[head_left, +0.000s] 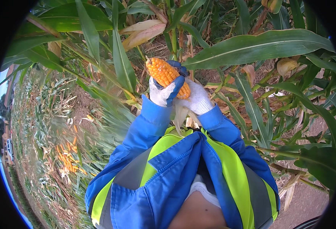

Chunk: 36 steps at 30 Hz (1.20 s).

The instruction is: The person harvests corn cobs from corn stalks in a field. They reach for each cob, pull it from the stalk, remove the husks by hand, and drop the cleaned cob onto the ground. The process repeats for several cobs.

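An orange ear of corn (163, 73), its kernels bare, lies tilted between my two gloved hands, its tip pointing up and left. My left hand (163, 91), in a white glove with blue coating, grips the ear from the left, thumb across its lower front. Against the ear's right and back side is my right hand (192, 91), in a similar glove, its blue fingers curled behind the ear. Pale husk leaves (181, 114) hang below the hands, in front of my vest. What the right fingers press on behind the ear is hidden.
Standing corn stalks with long green leaves (259, 48) rise ahead and to the right. A dry husk (146, 31) hangs just beyond the hands. On the ground at left lies a pile of husked ears (67, 156) among cut stalks and leaves. A vehicle (10, 146) shows far left.
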Tool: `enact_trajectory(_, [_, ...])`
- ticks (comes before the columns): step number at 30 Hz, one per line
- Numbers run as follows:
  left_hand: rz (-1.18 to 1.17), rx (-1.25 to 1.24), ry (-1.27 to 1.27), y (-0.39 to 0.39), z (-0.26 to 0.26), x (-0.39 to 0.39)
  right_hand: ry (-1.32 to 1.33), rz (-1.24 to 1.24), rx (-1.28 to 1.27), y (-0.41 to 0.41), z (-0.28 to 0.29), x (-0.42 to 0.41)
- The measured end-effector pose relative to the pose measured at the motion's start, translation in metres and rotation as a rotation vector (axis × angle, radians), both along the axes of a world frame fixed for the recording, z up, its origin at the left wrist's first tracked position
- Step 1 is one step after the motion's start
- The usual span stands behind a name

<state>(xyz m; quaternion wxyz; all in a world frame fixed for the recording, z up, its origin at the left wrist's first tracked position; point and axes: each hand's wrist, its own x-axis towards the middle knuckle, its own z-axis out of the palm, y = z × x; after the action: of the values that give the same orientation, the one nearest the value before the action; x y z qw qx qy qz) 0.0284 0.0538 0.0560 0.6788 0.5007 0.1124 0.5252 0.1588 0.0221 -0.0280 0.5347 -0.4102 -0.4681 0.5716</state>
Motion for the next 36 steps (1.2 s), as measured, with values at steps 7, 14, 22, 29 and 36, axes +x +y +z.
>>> enact_trajectory(7, [0.286,-0.235,-0.141,-0.012,-0.011,0.006,-1.118,-0.127,-0.193,-0.025,0.067,-0.017])
enact_trajectory(14, [0.133,-0.084,-0.061,-0.023,-0.007,-0.003,0.585,-0.093,0.028,-0.017,-0.010,-0.015])
enact_trajectory(22, [-0.465,-0.368,-0.171,0.006,-0.043,-0.020,-1.124,-0.057,0.325,-0.063,-0.010,-0.011])
enact_trajectory(29, [-0.524,-0.386,-0.096,0.013,-0.024,-0.016,-1.243,-0.015,0.435,-0.058,0.004,-0.003])
enact_trajectory(36, [-0.543,-0.422,0.602,0.014,-0.071,-0.044,-1.763,0.346,0.299,-0.036,0.015,0.033])
